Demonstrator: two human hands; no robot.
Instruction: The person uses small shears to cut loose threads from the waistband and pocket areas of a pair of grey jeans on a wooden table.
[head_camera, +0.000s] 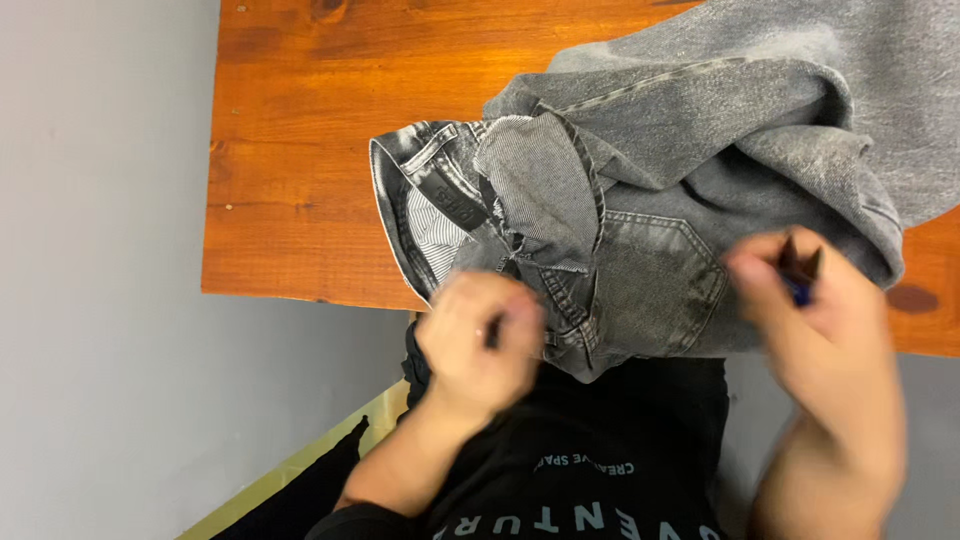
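Note:
A pair of grey washed jeans (700, 150) lies crumpled on a wooden table (300, 150), waistband toward me, with a striped pocket lining (540, 190) turned out. My left hand (480, 340) is closed on the waistband at the near table edge. My right hand (820, 310), blurred by motion, pinches a small dark and blue object (798, 275) just beside the back pocket (655, 285). I cannot tell what that object is.
The table's near edge (300, 292) runs just in front of my body. Grey floor (100, 300) lies to the left. My black shirt (580, 470) fills the bottom centre, with a yellowish strip (300, 465) by it.

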